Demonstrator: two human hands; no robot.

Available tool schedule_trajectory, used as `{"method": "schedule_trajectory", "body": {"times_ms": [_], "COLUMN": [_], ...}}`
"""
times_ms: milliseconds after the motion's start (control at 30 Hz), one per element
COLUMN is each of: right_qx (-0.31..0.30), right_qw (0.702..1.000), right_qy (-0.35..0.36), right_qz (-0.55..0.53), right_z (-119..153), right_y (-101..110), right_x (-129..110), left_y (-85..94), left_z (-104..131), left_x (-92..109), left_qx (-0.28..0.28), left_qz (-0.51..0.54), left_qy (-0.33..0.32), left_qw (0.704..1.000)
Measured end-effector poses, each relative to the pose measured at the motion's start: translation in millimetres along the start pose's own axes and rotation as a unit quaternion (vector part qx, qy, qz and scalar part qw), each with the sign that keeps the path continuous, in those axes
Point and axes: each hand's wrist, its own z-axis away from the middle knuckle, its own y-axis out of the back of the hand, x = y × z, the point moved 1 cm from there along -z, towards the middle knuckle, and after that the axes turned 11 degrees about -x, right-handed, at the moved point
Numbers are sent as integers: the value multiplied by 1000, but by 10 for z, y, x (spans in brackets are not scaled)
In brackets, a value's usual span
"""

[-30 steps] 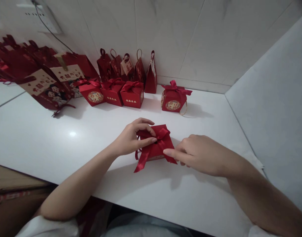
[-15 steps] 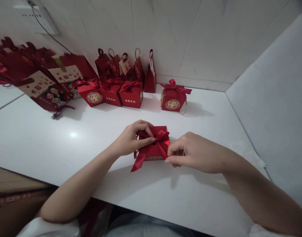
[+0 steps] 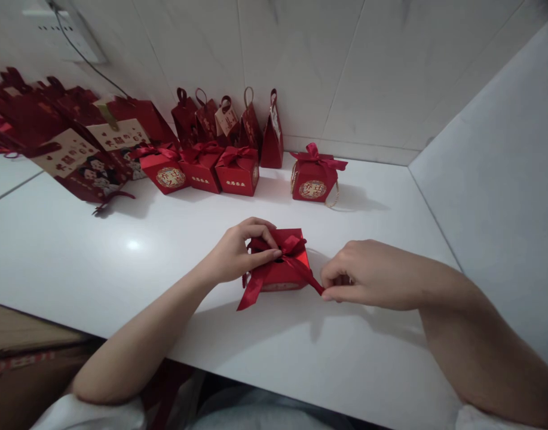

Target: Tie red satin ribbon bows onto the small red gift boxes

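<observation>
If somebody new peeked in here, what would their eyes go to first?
Probably the shiny red bow on the red box in the middle, with the left hand at its knot and the right hand pulling one ribbon tail out sideways. Next might come the big red bags on the left, with cartoon people on them, bright against the white table.

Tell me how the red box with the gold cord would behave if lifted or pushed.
The red box looks like folded card, so it is probably light and may dent if squeezed. Its squat shape suggests sliding rather than tipping. The gold cord droops, so it would likely flop.
</observation>
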Motion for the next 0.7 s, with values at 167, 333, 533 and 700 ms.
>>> {"method": "schedule_trajectory", "body": {"times_ms": [167, 333, 533, 700], "right_qx": [78, 207, 229, 169], "right_qw": [992, 945, 915, 930], "right_qy": [-61, -87, -27, -1], "right_qz": [-76, -238, -330, -325], "right_z": [-34, -315, -569, -513], "right_y": [105, 77, -90, -60], "right_x": [99, 205, 164, 154], "left_y": [184, 378, 402, 399], "left_z": [25, 66, 73, 80], "left_x": [-25, -16, 9, -17], "left_qx": [2, 21, -55, -73], "left_qz": [32, -42, -33, -11], "left_qy": [-5, 64, 47, 27], "left_qw": [999, 997, 997, 997]}}
